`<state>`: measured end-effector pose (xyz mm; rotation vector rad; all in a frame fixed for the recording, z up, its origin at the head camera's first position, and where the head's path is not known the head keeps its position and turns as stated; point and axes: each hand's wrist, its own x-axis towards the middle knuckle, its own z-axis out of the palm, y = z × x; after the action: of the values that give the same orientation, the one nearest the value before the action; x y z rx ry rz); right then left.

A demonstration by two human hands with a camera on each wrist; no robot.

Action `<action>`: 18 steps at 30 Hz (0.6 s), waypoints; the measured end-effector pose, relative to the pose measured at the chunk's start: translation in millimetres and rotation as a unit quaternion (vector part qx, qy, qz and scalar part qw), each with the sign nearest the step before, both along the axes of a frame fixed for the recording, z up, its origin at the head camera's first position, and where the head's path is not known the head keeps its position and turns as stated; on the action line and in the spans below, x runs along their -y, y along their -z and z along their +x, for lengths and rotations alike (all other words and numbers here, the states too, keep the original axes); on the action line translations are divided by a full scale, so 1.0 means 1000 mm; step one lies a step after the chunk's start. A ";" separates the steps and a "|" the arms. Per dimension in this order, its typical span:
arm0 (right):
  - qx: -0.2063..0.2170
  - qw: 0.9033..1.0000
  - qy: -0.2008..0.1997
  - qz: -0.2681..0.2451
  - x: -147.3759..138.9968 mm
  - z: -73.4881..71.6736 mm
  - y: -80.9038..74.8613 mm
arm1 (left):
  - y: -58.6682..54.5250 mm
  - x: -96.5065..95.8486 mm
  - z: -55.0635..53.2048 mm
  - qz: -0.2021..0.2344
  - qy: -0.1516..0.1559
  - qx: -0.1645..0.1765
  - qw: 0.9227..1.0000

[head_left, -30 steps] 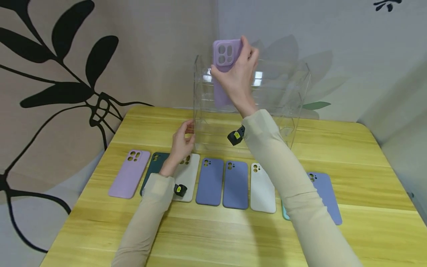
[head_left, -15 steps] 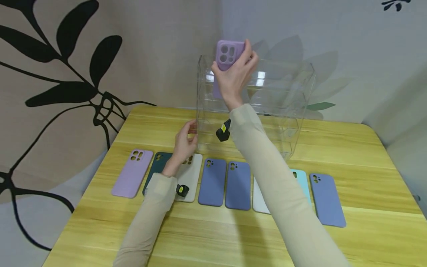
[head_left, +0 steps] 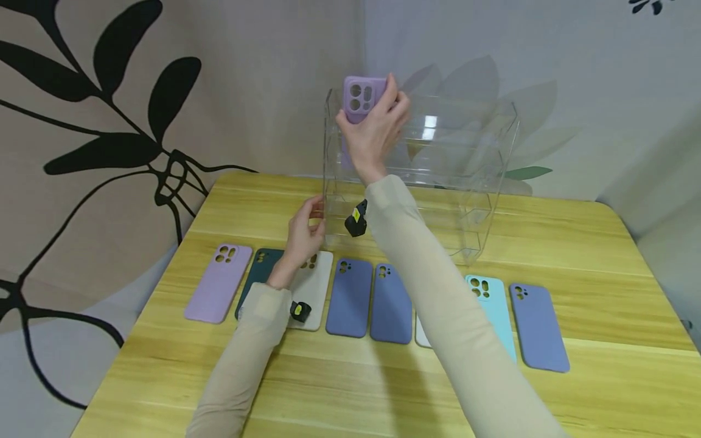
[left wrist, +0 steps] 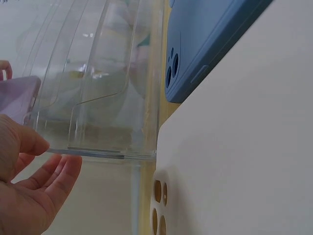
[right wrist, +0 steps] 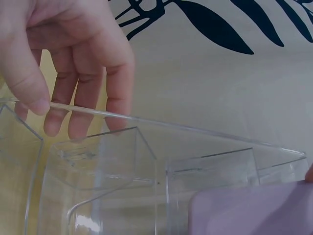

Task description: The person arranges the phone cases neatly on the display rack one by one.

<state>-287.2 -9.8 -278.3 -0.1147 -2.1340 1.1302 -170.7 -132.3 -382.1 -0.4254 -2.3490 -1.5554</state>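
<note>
In the head view a clear acrylic tiered stand (head_left: 454, 161) stands at the back of the table. My right hand (head_left: 376, 137) grips a lilac phone case (head_left: 362, 97) by its sides, thumb on the left edge and fingers on the right. The case is upright over the stand's left part, its lower half partly behind the hand. My left hand (head_left: 303, 234) pinches the front edge of the stand's left side panel. In the left wrist view the thumb and fingers (left wrist: 66, 178) lie on opposite faces of that panel. The right wrist view shows the case's flat end (right wrist: 249, 210) close to the tiers.
Phone cases lie in a row on the wooden table (head_left: 328, 395): lilac (head_left: 219, 283), dark green (head_left: 257, 274), white (head_left: 312, 298), two blue (head_left: 348, 298), a mostly hidden white one (head_left: 423, 331), turquoise (head_left: 495, 316) and blue (head_left: 539, 328). A wall (head_left: 263, 91) rises behind the stand.
My right hand has shifted left with the lilac phone case, and the case is now a little lower over the stand's left end. The left hand stays on the side panel.
</note>
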 end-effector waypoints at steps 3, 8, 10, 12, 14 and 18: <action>0.019 1.000 0.006 0.014 0.001 0.000 0.001 | 0.000 0.000 0.000 0.001 0.000 0.001 1.000; 0.047 0.998 0.011 0.037 0.003 0.001 0.003 | -0.002 -0.002 0.002 0.003 0.004 0.016 1.000; 0.056 0.997 0.012 0.045 0.003 0.001 0.004 | -0.002 -0.002 0.002 0.003 0.005 0.018 1.000; 0.061 0.997 0.012 0.049 0.004 0.001 0.004 | 0.009 0.000 -0.005 0.004 0.003 0.014 1.000; 0.064 0.997 0.014 0.050 0.004 0.001 0.004 | 0.020 0.002 -0.011 0.006 0.002 0.010 1.000; 0.057 0.997 0.019 0.052 0.005 0.001 0.006 | 0.035 0.006 -0.021 0.002 0.001 0.005 1.000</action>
<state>-286.1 -14.8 -284.4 -0.1753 -2.2782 1.0090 -191.9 -138.2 -417.3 -0.4187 -2.3530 -1.5666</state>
